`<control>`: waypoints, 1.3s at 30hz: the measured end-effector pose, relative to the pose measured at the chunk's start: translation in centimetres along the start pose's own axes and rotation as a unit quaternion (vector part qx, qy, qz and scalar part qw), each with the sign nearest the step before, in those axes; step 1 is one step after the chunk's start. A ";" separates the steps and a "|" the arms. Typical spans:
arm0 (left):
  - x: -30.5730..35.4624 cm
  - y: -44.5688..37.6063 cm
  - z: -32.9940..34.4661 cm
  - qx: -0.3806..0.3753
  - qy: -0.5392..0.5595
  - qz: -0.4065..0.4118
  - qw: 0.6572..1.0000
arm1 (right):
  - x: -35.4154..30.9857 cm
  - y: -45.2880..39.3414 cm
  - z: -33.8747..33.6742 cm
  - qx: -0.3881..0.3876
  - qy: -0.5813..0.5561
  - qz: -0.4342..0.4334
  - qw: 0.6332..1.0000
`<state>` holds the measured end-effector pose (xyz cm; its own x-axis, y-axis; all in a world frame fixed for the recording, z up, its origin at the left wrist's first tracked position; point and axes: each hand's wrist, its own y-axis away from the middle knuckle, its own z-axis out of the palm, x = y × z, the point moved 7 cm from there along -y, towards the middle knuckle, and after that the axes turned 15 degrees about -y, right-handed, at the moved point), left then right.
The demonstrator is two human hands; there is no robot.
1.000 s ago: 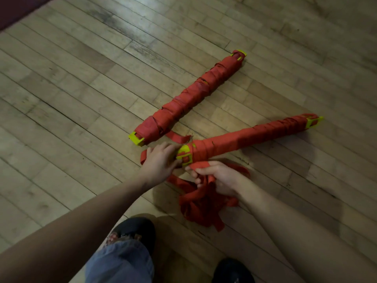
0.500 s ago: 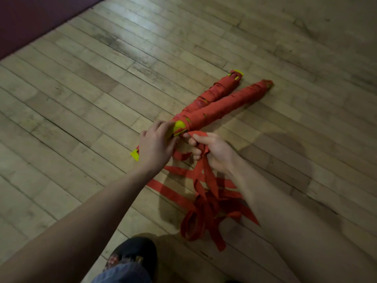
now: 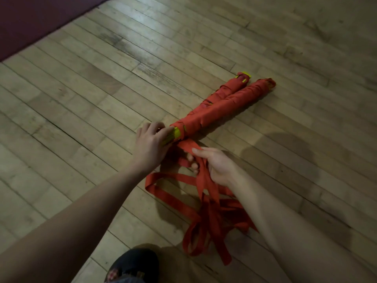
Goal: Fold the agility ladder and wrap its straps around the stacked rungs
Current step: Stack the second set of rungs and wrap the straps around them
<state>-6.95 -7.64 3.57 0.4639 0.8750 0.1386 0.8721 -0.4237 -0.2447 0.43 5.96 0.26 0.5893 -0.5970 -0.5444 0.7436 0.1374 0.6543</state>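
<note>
Two red-wrapped bundles of rungs lie side by side on the wooden floor (image 3: 81, 94), running from the middle of the scene away to the far right and touching along most of their length. The nearer bundle (image 3: 222, 108) ends in a yellow rung stack under the left hand (image 3: 150, 145); the farther bundle (image 3: 228, 88) shows a yellow tip at its far end.

The left hand lies over the near yellow ends, its fingers (image 3: 157, 127) bent over them, pressing them together; how tightly it grips cannot be told. The right hand (image 3: 214, 166) holds a bunch of loose red straps (image 3: 204, 211), fingers curled round them, with one strap running taut to the bundle ends. The rest trails in a tangled heap on the floor near a dark shoe (image 3: 134, 264).

The folding looks done, and the wrapping appears to be the step in hand. The next move probably calls for the left hand to keep both bundles squeezed together while the right carries the strap over and around them, feeding slack cleanly out of the tangle.
</note>
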 end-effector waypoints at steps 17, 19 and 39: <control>-0.3 2.3 2.3 -0.090 0.092 -0.040 0.991 | 1.8 -1.2 -0.5 -0.023 -0.008 0.076 0.997; -0.3 1.9 1.5 -0.057 0.096 -0.040 0.993 | 1.9 -1.0 -0.1 -0.032 -0.013 0.094 0.995; -2.0 0.9 1.6 -0.013 0.091 -0.044 0.995 | 1.8 -2.1 1.2 -0.010 -0.004 0.056 0.998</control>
<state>-7.39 -9.40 1.50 0.4037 0.8534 0.3299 0.9134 -0.3553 -0.1987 -0.44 3.64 -1.42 0.6661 -0.5834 -0.4648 0.6799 0.2186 0.7000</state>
